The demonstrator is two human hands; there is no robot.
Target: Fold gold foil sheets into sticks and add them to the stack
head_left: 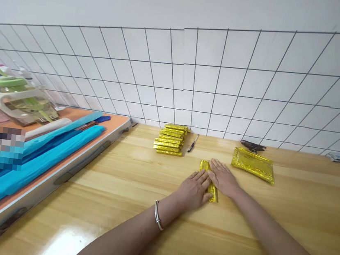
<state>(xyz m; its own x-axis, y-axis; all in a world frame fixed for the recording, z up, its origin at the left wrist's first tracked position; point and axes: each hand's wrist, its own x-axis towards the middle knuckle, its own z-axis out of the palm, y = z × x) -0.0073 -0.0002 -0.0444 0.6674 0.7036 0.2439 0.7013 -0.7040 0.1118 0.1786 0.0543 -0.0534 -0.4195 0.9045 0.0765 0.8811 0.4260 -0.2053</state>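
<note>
Gold foil strip [213, 194]: lying lengthwise on the table under both hands, its far end showing just beside the right fingertips, its near end sticking out past the left thumb.
Left hand [195, 189]: resting on the strip from its left side, palm down, fingers extended and lying close together, thumb standing apart; whether it is pinching the foil, cannot tell.
Right hand [224, 180]: bearing on the strip from the right, palm down and flat, fingers stretching forward, thumb reaching across toward the left fingers.
Bangle [158, 215]: circling the left wrist, silver-coloured.
Pen [192, 143]: lying ahead of the left hand, dark end pointing nearer.
Folded gold strips [170, 141]: lying in a row beyond the left hand and to its left, just beside the pen.
Gold foil sheets [254, 164]: lying flat to the right of the right hand and slightly ahead.
Black clip [252, 146]: sitting at the sheets' far edge; its hold on them, cannot tell.
Wooden table [108, 202]: supporting hands and foil.
Blue sheeting [61, 156]: stretching lengthwise on an orange surface [116, 120], well left of the left hand.
Green-lidded jar [10, 84]: standing farther left, beyond the sheeting.
Gridded wall [209, 48]: rising ahead of both hands.
</note>
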